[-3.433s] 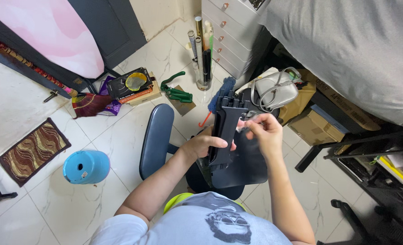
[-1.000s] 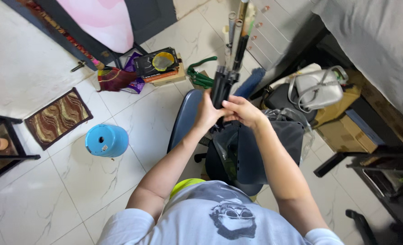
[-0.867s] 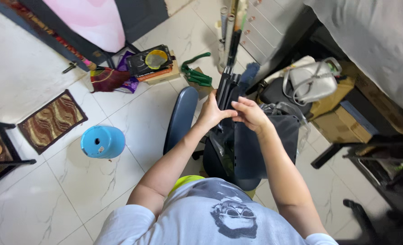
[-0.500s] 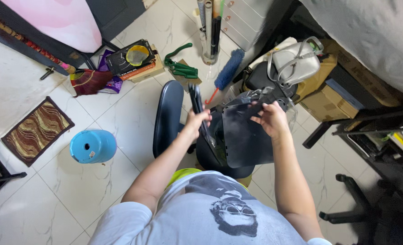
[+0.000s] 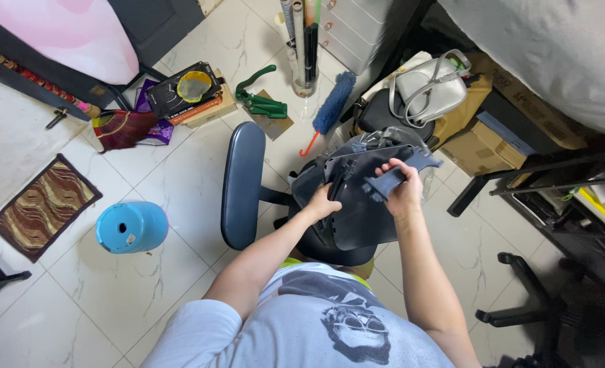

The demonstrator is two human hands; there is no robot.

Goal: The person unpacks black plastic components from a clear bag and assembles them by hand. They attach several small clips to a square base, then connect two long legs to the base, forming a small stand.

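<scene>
- Far left, on the white tiled floor [image 5: 180, 191]: brown patterned woven mat [image 5: 43, 204]. Just right of it, a bright blue plastic drum-shaped stool [image 5: 131, 227] on its side.
- Centre left: dark blue padded oblong chair cushion [image 5: 242, 184], seen edge-on, joined by a short arm to the part in hand. Beyond it lie a green metal clamp tool [image 5: 261, 103] and a blue fluffy duster with a red hooked handle [image 5: 333, 102].
- Centre, in front of the person's chest: large dark grey moulded plastic seat panel [image 5: 364, 221], tilted up.
- Left hand [image 5: 324, 202]: fingers curled together over the panel's left edge, beside a black ribbed strip. Fingertips hidden, so how hard they press cannot be told.
- Right hand [image 5: 403, 192]: fingers wrapped and pressed together around a slate-blue flat plastic bracket [image 5: 411, 165], which lies against the panel's upper right edge.
- Judgement: the step in hand looks like seating or working this bracket on the panel, the left hand steadying. A further move would call for the panel held rigid and the bracket kept square to its edge. Whether it is locked cannot be told.
- Right: white leather handbag [image 5: 428, 88], brown cardboard boxes [image 5: 479, 146], black castor chair base [image 5: 520, 307].
</scene>
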